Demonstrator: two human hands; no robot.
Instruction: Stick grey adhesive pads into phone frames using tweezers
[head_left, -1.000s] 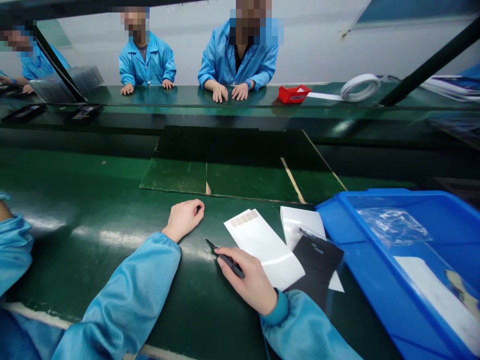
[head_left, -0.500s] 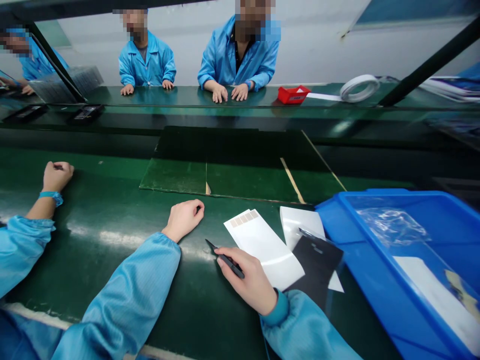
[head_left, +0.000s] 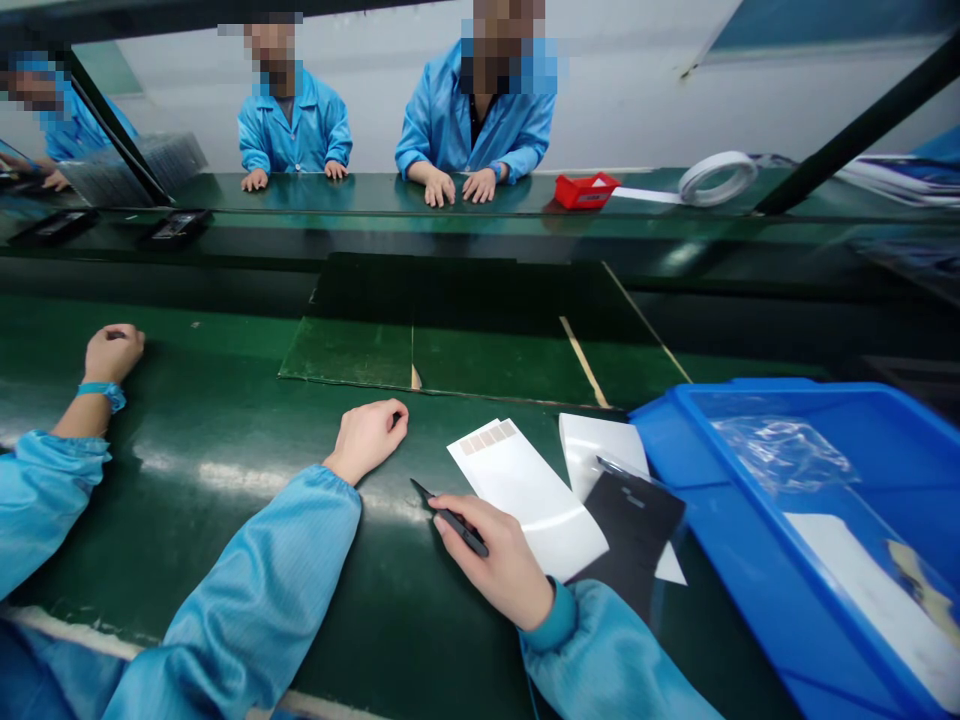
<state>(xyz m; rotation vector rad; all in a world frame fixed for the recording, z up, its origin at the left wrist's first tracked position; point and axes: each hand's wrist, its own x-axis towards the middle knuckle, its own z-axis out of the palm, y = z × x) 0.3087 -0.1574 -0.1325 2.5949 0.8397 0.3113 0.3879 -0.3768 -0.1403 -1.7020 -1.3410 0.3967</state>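
Room: pale-walled workshop; we see two co-workers in blue smocks (head_left: 480, 105) standing across a far green bench (head_left: 360, 192), their hands resting on it near a red tray (head_left: 589, 190) and a roll of white tape (head_left: 716, 178).

Near surface: glossy green workbench (head_left: 172, 560) with a green-faced board panel (head_left: 352, 352) set flat on it; light glare lies across the bench.

Crate: blue plastic crate (head_left: 750, 530) at our right, holding a clear plastic bag (head_left: 784, 455) and a white sheet (head_left: 855, 590).

Neighbour: a co-worker's hand (head_left: 112, 352) with a blue wristband (head_left: 100, 393) rests in a loose fist at far left, apart from ours.

Papers: a white strip (head_left: 525, 490) with tan squares (head_left: 487, 437) at one end lies over a second white sheet (head_left: 600, 445); a black sheet (head_left: 634, 530) lies beside the crate wall.

Left hand: (head_left: 367, 435) released, fingers loosely curled, empty, on the bench.

Right hand: (head_left: 491, 565) fingers clenched around a slim black tool (head_left: 457, 527), possibly tweezers, its tip just left of the white strip.

Risks: we judge that a careless wrist move could drag the papers, or the tip could crease or scratch them; the loose black sheet could slip under the crate's edge.
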